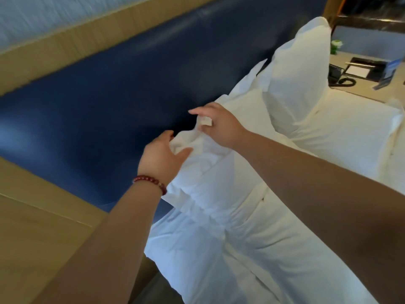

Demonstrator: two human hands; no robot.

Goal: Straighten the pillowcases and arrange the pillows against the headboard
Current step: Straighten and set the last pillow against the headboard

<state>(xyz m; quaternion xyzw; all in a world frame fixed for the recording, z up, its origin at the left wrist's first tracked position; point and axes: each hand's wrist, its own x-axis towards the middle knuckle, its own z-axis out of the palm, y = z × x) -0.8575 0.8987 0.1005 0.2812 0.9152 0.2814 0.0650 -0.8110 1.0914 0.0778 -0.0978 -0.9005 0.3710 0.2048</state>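
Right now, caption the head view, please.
The left hand and right hand pinch the nearest bunched pillowcase beside the blue headboard.

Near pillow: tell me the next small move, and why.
Probably pull the hands apart to smooth the cloth: left hand and right hand both grip the bunched, wrinkled top corner of the near pillow beside the blue headboard.
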